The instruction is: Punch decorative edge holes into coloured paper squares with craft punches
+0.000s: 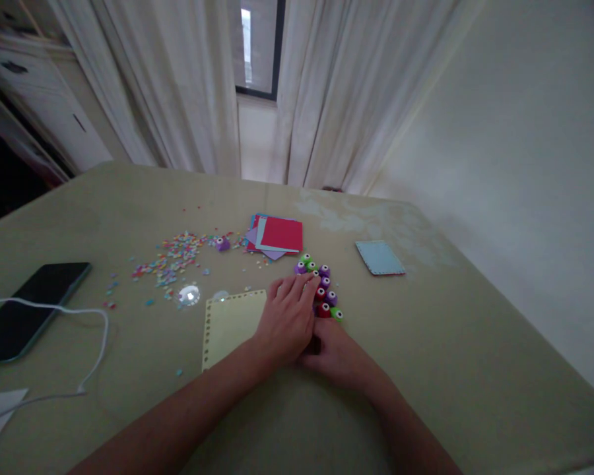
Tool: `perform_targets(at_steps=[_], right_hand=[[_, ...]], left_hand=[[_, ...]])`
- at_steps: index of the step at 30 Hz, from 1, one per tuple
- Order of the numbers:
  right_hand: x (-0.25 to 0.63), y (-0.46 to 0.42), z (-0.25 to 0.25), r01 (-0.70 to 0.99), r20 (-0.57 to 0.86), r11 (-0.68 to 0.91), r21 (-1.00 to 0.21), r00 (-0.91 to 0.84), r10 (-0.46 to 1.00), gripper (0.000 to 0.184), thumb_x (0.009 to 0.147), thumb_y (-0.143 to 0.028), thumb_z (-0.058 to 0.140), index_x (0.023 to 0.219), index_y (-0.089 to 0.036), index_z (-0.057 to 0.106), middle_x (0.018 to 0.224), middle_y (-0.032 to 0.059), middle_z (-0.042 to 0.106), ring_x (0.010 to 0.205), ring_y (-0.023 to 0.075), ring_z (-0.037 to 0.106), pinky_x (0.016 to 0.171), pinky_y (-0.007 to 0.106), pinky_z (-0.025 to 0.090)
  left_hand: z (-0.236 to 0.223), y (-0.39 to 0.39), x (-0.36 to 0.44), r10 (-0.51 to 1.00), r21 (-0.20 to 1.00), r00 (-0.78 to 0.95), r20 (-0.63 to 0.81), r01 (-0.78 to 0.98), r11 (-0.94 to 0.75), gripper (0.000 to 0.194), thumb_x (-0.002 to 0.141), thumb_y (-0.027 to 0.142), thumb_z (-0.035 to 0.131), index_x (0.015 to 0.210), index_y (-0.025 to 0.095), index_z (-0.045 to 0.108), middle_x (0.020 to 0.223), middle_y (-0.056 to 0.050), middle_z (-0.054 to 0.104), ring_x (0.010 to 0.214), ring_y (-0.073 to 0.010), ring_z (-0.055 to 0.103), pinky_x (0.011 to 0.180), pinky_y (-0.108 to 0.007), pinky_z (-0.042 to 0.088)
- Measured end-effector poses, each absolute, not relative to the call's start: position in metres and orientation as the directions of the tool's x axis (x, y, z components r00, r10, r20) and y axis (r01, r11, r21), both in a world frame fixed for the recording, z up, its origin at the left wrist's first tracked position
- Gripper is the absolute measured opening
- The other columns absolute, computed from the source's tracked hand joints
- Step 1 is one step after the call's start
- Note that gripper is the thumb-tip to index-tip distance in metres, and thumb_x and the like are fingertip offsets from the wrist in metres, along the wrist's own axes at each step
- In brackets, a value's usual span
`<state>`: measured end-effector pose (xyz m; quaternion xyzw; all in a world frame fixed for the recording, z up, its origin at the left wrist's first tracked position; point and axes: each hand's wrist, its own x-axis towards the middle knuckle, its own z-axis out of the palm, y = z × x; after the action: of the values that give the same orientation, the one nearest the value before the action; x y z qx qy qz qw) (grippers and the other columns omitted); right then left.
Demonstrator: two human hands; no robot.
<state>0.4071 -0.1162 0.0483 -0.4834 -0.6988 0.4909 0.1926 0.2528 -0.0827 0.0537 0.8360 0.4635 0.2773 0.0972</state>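
Observation:
My left hand (288,316) lies palm down over the right edge of a yellow sheet (230,323) with punched holes along its border. Its fingers are stretched flat toward a cluster of small craft punches (321,284) in purple, green and red, and the fingertips touch them. Partly under the left hand, my right hand (337,353) rests on the table just below the punches. Its fingers are hidden by the left hand, and something dark red shows between the two hands.
A stack of coloured paper (276,235) lies beyond the punches, a light blue card (380,257) to the right. Confetti bits (173,260) and one purple punch (222,243) spread at left. A black phone (27,307) with a white cable (92,349) sits far left.

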Motion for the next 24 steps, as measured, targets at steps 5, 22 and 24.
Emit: perform_targets(at_steps=[5,22,24], right_hand=[[0.408,-0.115,0.049,0.531,-0.227,0.052,-0.846,-0.445,0.866,0.023,0.073,-0.013,0.083,0.096,-0.013,0.082,0.094,0.0053,0.083,0.077,0.0197,0.066,0.071,0.027,0.050],[0.407,-0.111,0.053,0.304,-0.082,0.083,-0.949,-0.493,0.866,0.056,0.076,-0.008,0.073,0.129,-0.025,0.081,0.134,0.0096,0.079,0.119,0.0301,0.074,0.112,0.043,0.056],[0.408,-0.111,0.051,0.330,-0.086,0.090,-0.940,-0.481,0.873,0.054,0.076,-0.009,0.076,0.127,-0.024,0.081,0.131,0.0094,0.080,0.118,0.0299,0.074,0.111,0.043,0.056]], left_hand=[[0.039,-0.084,0.248,0.825,0.400,0.418,0.381,0.729,-0.555,0.052,0.096,0.009,0.050,0.147,0.016,0.056,0.144,-0.015,0.066,0.128,-0.0342,0.058,0.108,-0.053,0.043],[0.037,-0.083,0.254,0.819,0.429,0.426,0.386,0.703,-0.568,0.025,0.108,0.031,0.046,0.123,0.018,0.063,0.127,-0.016,0.069,0.113,-0.0329,0.060,0.098,-0.052,0.045],[0.040,-0.081,0.255,0.830,0.459,0.408,0.381,0.696,-0.553,0.024,0.108,0.032,0.047,0.122,0.019,0.063,0.125,-0.014,0.069,0.112,-0.0327,0.061,0.098,-0.053,0.046]])
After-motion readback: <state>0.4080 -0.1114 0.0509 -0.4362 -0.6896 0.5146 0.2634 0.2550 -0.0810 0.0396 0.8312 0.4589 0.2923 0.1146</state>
